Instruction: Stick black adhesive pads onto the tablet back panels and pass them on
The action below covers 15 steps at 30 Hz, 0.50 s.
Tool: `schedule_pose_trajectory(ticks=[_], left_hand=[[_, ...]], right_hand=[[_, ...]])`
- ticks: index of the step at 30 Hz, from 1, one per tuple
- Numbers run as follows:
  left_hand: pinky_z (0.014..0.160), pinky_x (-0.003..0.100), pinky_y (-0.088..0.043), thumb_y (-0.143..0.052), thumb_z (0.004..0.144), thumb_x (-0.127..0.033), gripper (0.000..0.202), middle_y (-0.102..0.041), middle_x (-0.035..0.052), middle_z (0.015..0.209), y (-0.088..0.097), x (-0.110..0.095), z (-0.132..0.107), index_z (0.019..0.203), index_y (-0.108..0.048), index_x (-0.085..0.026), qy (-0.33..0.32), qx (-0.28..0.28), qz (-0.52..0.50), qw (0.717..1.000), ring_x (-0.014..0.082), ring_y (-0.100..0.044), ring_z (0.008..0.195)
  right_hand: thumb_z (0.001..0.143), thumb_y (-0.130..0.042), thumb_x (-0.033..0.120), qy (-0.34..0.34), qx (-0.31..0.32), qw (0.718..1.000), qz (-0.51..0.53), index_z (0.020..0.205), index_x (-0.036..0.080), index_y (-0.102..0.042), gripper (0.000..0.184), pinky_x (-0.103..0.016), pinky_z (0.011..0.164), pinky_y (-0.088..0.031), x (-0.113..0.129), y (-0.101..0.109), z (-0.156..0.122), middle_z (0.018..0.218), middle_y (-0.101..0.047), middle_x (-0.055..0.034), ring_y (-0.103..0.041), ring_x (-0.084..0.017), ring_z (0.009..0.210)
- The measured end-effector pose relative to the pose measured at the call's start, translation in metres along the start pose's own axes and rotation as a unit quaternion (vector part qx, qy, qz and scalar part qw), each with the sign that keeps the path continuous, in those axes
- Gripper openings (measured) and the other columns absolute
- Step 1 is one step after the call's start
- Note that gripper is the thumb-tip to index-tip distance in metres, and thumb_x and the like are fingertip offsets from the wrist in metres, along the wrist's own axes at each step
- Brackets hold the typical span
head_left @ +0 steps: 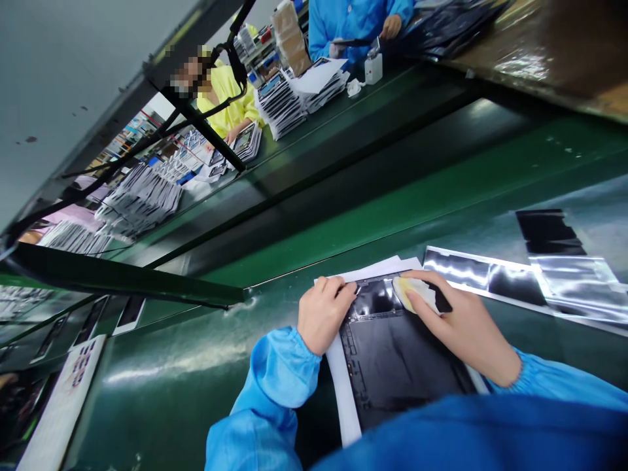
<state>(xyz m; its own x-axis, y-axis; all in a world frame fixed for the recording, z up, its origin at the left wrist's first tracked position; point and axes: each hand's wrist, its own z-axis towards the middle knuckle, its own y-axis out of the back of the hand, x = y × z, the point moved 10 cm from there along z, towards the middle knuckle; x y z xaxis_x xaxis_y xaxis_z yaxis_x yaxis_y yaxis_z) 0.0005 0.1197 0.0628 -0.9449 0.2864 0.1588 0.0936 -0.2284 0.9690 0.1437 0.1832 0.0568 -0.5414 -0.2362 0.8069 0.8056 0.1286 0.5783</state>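
Note:
In front of me a flat black tablet-like panel (407,366) lies on white sheets (345,399), its lower end hidden by my blue sleeve. Thin component strips run along its left side, and a shiny dark band crosses its top. My left hand (326,311) grips the panel's upper left corner with curled fingers. A crumpled white and yellowish wipe (417,292) is pinched in my right hand (461,327), pressed against the top right part of the panel.
To the right lie a white-framed panel (485,275) and a dark film piece (549,232). A green metal bar (122,275) juts in from the left. Across the line, co-workers in blue (353,26) and yellow (226,91) sit by stacked panels (279,104).

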Motion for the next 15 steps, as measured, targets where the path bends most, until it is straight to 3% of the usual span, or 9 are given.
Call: schedule_pose_trajectory(ticks=[3, 6, 9, 11, 15], left_hand=[[0.083, 0.027, -0.052, -0.041, 0.098, -0.018, 0.032, -0.067, 0.004, 0.12, -0.003, -0.017, -0.014, 0.12, -0.063, -0.021, -0.084, -0.003, -0.002, 0.996, 0.0177, -0.059, 0.107], [0.09, 0.031, -0.052, -0.037, 0.097, -0.014, 0.04, -0.062, 0.0029, 0.132, -0.007, -0.02, -0.021, 0.129, -0.059, -0.023, -0.079, 0.024, -0.001, 0.997, 0.0201, -0.054, 0.121], [0.094, 0.033, -0.052, -0.041, 0.095, -0.013, 0.04, -0.064, 0.0, 0.129, -0.006, -0.023, -0.026, 0.125, -0.062, -0.028, -0.088, 0.056, -0.041, 0.994, 0.0199, -0.055, 0.122], [0.094, 0.033, -0.052, -0.042, 0.094, -0.012, 0.039, -0.066, -0.0005, 0.126, -0.001, -0.021, -0.029, 0.121, -0.065, -0.028, -0.082, 0.049, -0.051, 0.994, 0.0205, -0.057, 0.119], [0.093, 0.035, -0.053, -0.044, 0.091, -0.008, 0.042, -0.064, 0.001, 0.13, 0.002, -0.018, -0.033, 0.125, -0.062, -0.024, -0.067, 0.028, -0.018, 0.997, 0.0224, -0.057, 0.12]], right_hand=[[0.063, -0.041, 0.037, 0.007, -0.002, 1.0, 0.007, 0.083, 0.028, -0.051, 0.024, -0.026, 0.037, -0.037, 0.001, 0.0, 0.0, 0.056, -0.062, 0.0041, -0.039, -0.008, 0.026], [0.063, -0.041, 0.037, 0.007, -0.006, 1.0, 0.006, 0.082, 0.028, -0.051, 0.023, -0.025, 0.038, -0.038, 0.001, 0.001, 0.0, 0.054, -0.06, 0.004, -0.041, -0.009, 0.028], [0.063, -0.041, 0.037, -0.001, -0.006, 1.0, -0.005, 0.082, 0.028, -0.05, 0.023, -0.025, 0.037, -0.037, -0.001, 0.003, 0.0, 0.051, -0.059, 0.0047, -0.042, -0.01, 0.028], [0.064, -0.04, 0.036, 0.002, -0.008, 1.0, -0.028, 0.083, 0.028, -0.05, 0.022, -0.024, 0.036, -0.036, 0.002, 0.003, 0.001, 0.044, -0.055, 0.0067, -0.04, -0.009, 0.025], [0.068, -0.037, 0.035, 0.078, -0.001, 0.991, -0.112, 0.086, 0.027, -0.05, 0.024, -0.023, 0.035, -0.031, 0.027, -0.014, 0.0, 0.036, -0.05, 0.0076, -0.045, -0.012, 0.028]])
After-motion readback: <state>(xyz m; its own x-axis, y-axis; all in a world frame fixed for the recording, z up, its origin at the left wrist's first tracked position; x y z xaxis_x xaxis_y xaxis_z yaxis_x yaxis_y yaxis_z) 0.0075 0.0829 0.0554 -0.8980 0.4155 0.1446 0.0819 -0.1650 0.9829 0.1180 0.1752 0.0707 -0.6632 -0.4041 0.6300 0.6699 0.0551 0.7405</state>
